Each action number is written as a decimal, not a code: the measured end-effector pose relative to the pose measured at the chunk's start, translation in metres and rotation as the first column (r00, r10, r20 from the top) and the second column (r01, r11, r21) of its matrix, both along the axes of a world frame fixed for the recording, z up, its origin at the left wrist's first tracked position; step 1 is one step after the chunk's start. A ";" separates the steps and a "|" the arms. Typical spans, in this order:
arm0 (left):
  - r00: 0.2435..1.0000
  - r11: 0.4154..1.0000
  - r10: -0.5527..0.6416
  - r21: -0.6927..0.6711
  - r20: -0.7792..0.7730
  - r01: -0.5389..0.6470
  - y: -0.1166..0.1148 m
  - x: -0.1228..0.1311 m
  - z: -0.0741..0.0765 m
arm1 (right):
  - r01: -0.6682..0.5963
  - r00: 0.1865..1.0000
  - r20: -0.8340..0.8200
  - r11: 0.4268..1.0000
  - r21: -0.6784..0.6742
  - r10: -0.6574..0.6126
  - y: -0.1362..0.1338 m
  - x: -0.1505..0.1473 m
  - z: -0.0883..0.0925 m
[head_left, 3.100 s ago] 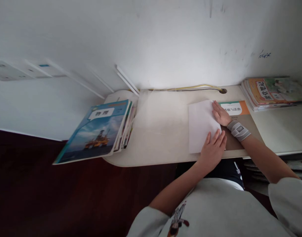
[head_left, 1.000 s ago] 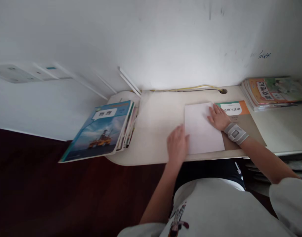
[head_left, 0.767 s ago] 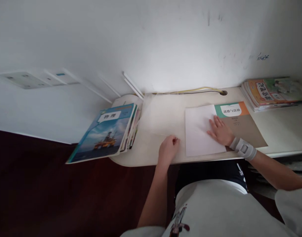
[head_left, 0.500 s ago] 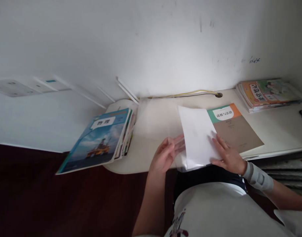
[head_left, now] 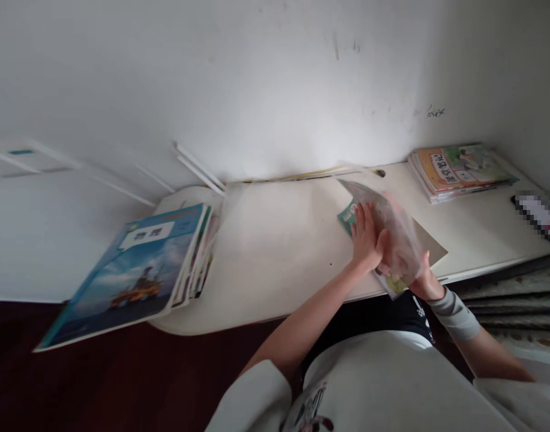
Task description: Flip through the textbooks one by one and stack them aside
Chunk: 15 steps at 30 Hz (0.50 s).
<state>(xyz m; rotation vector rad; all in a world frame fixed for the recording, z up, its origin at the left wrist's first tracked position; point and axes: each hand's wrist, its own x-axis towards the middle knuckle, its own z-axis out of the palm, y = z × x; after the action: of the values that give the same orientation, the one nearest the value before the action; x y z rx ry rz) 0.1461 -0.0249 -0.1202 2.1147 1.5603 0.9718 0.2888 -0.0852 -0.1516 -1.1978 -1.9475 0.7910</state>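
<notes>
A textbook with a green corner and a brown cover [head_left: 432, 237] lies at a slant on the desk in front of me. Over it a clear plastic book cover [head_left: 403, 231] is lifted and bowed, with glare on it. My left hand [head_left: 367, 240] rests with fingers stretched out on the textbook's left part, beside the raised plastic. At the near right edge, my right hand [head_left: 426, 280], with a grey band on its wrist, is closed on the plastic cover; its fingers are partly hidden. A greenish printed patch shows under the plastic near the desk edge.
A stack of books topped by a blue physics textbook [head_left: 140, 264] overhangs the desk's left end. Another book stack [head_left: 459, 171] stands at the back right. A blurred-out phone-like object [head_left: 538, 215] lies farther right. A yellow cable [head_left: 297, 176] runs along the wall.
The white sheet in plastic has been turned over to the right onto the textbook. My left hand has moved right onto the textbook; my right hand now grips the plastic edge. The view has shifted right.
</notes>
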 end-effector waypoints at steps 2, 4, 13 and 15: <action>0.998 1.000 -0.019 -0.017 -0.065 0.018 0.005 0.007 0.001 | -0.021 0.981 -0.193 0.991 -0.130 -0.004 -0.002 0.001 0.000; 0.993 1.000 -0.017 0.008 -0.118 0.018 0.017 0.008 0.007 | -0.034 0.971 -0.238 0.986 -0.162 -0.005 -0.006 0.003 0.000; 0.998 0.981 0.063 -0.186 0.008 -0.060 0.108 -0.035 0.018 | 0.261 0.940 -0.198 0.960 -0.104 -0.277 -0.018 0.018 0.021; 0.997 0.971 0.073 -0.230 0.004 -0.071 0.110 -0.048 0.020 | 0.290 0.909 -0.260 0.942 -0.167 -0.326 -0.012 0.031 0.021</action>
<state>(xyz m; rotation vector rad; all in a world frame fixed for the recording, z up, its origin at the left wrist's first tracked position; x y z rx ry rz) 0.0979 0.0850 -0.0998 1.9024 1.6658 0.7832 0.3198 -0.0967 -0.1304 -1.3428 -1.4478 0.8710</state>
